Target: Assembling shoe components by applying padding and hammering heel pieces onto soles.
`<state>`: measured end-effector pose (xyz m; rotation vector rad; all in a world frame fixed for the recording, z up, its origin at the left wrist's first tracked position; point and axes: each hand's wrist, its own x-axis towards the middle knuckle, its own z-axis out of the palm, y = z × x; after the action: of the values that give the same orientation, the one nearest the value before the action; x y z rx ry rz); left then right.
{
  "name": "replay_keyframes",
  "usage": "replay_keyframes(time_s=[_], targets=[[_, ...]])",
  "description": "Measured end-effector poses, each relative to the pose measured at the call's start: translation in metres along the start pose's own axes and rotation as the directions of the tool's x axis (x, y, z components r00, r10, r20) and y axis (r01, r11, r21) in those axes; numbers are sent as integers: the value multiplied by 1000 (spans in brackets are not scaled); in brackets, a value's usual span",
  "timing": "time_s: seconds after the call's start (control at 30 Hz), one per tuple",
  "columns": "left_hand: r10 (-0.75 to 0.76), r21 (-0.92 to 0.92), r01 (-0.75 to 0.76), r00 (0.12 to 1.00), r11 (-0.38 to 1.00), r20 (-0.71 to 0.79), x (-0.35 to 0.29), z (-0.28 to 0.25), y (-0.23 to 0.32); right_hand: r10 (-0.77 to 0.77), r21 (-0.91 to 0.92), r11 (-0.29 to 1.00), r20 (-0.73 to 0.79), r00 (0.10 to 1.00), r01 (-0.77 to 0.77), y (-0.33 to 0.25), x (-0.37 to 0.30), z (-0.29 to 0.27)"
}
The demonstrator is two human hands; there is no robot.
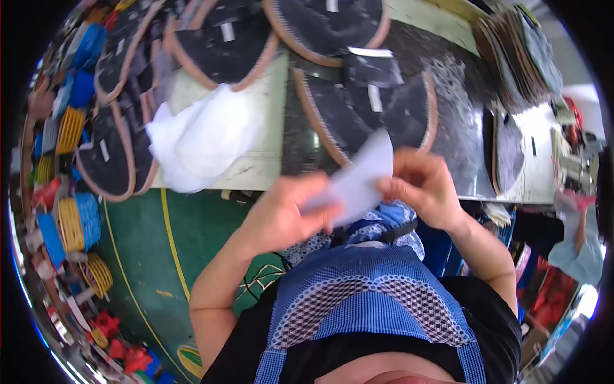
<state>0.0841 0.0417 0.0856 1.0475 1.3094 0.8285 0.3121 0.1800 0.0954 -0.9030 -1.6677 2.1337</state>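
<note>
Between my two hands, just over the table's near edge, is a thin white curved sheet [363,181], slightly blurred. My left hand [284,210] pinches its left end with the thumb on top. At its right edge my right hand [423,185] grips it between thumb and curled fingers. Right behind the sheet lies a black U-shaped piece [332,112] with a brown stitched border and a white label; it looks like a shoe upper. A small black folded piece [372,69] with a white strip rests on top of it. White soft sheets [204,137] are heaped to the left.
More black brown-edged pieces [224,45] cover the table's far left. A stack of grey and brown pieces [515,57] stands far right, near a grey upright piece [508,153]. Yellow and blue baskets [78,221] line the left side beyond the green floor [137,256].
</note>
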Motion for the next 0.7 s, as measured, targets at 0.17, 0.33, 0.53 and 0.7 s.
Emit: replay_keyframes(time_s=[0.17, 0.33, 0.53, 0.7], targets=[[-16, 48, 10, 992, 999, 125, 35, 10, 10, 282, -213, 932, -86, 956, -294, -1, -50, -53], [361, 294, -287, 901, 912, -241, 107, 1, -3, -264, -684, 727, -206, 942, 54, 16, 8, -76], [326, 361, -225, 911, 905, -251, 101, 6, -15, -155, -616, 788, -193, 969, 3, 30, 13, -79], [376, 463, -237, 896, 854, -235, 98, 8, -15, -138, -667, 743, -221, 965, -47, 27, 14, -71]])
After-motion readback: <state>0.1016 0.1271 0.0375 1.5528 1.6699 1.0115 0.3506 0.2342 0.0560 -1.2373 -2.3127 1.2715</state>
